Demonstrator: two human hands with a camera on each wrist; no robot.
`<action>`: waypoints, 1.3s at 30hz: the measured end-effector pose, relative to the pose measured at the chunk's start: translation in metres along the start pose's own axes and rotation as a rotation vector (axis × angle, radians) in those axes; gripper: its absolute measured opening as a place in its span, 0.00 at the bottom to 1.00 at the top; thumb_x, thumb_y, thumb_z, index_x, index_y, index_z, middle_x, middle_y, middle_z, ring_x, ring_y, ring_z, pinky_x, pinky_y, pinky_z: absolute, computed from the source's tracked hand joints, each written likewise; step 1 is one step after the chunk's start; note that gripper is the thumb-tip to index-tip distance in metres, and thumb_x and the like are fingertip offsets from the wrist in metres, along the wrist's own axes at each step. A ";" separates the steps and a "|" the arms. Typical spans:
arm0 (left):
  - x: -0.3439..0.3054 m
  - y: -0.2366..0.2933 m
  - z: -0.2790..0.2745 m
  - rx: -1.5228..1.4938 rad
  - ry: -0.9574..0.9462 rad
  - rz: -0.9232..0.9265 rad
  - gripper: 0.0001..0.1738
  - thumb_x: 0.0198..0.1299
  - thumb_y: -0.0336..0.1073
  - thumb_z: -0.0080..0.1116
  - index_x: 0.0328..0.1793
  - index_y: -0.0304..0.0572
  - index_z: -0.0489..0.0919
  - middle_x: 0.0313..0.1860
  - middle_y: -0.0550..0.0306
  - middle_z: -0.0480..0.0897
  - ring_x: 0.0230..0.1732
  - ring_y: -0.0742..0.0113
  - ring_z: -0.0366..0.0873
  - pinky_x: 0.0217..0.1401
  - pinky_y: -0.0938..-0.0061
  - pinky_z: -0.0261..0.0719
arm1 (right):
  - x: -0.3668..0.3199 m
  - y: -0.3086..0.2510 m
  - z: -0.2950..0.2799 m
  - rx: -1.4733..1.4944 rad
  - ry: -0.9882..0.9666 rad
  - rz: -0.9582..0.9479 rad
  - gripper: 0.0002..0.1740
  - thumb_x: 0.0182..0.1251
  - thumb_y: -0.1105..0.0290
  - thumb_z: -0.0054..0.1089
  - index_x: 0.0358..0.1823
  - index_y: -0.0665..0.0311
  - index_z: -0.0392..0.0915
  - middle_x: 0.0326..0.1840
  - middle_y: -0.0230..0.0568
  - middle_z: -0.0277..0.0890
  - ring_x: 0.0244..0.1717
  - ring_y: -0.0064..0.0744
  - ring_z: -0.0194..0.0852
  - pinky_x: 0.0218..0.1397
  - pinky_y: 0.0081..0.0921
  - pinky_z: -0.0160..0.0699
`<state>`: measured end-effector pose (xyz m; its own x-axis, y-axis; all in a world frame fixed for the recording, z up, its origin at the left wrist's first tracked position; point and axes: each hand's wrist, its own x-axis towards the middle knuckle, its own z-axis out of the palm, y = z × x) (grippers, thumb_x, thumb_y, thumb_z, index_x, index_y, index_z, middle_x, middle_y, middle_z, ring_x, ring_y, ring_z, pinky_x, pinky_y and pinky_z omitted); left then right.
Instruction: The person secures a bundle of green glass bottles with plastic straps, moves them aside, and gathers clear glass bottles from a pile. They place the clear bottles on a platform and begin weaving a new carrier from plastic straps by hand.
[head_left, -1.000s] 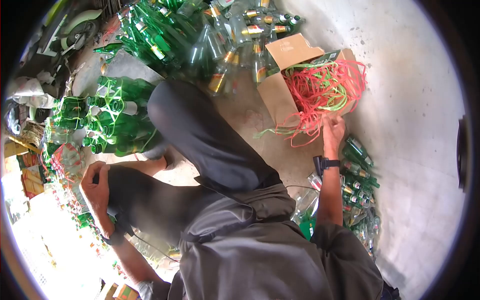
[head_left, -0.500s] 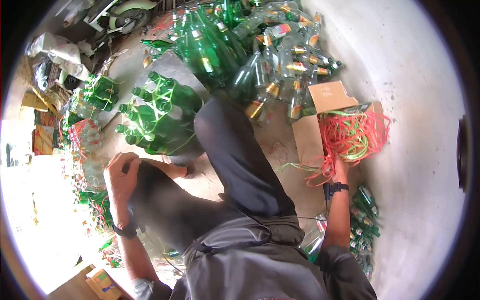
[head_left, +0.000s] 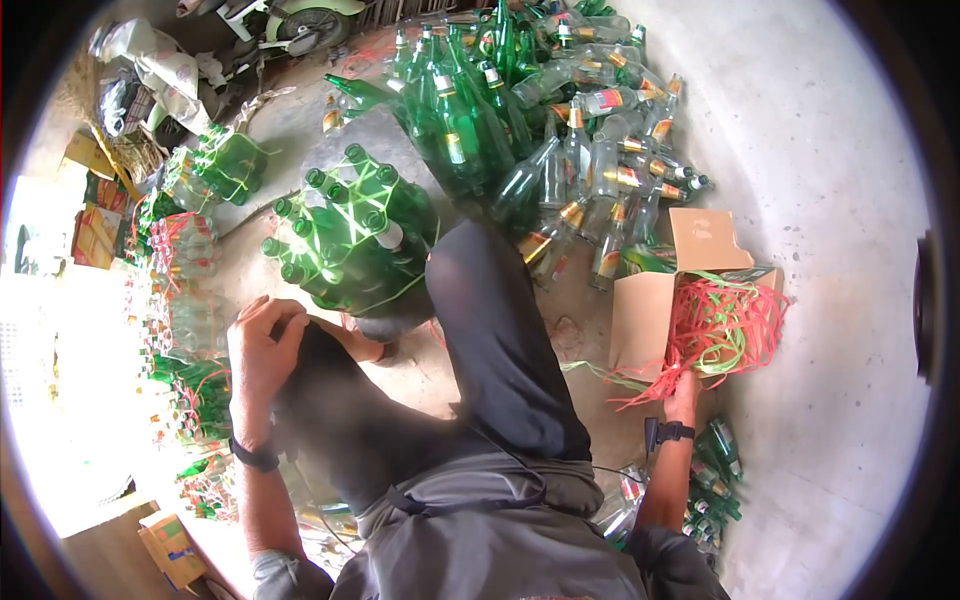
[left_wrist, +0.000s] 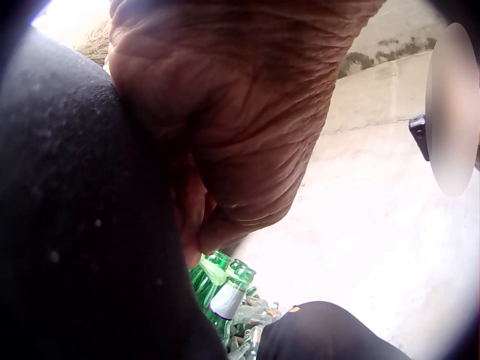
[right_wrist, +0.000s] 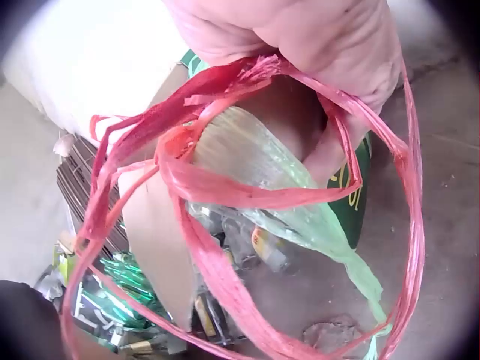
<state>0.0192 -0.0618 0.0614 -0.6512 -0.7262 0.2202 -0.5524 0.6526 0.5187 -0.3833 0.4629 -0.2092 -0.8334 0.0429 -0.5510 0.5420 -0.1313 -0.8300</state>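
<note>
The head camera looks down from above me, wide and curved at the edges. It takes in both arms, with my left hand (head_left: 262, 345) cupped on my knee (head_left: 340, 410) and my right hand (head_left: 684, 392) out at the cardboard box (head_left: 640, 315). The left wrist camera sits hard against the palm and faces past the fingers. The knee's dark cloth fills the side beside the hand, with green bottles (left_wrist: 225, 285) beyond the fingertips. The right wrist camera looks from under the fist — very close — through the red strings (right_wrist: 225, 187) it grips to the box beyond. The head view shares these.
</note>
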 end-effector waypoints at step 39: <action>-0.014 0.008 -0.004 0.144 0.085 0.058 0.12 0.50 0.18 0.67 0.38 0.43 0.85 0.31 0.56 0.85 0.40 0.55 0.84 0.71 0.48 0.74 | 0.088 -0.282 0.395 -0.245 -0.473 -0.284 0.15 0.79 0.65 0.49 0.55 0.66 0.79 0.46 0.43 0.85 0.46 0.37 0.85 0.47 0.42 0.89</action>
<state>0.0263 -0.0475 0.0657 -0.6414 -0.6981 0.3182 -0.5878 0.7137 0.3809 -0.6527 0.1126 0.0106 -0.8762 -0.4099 -0.2537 0.2536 0.0555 -0.9657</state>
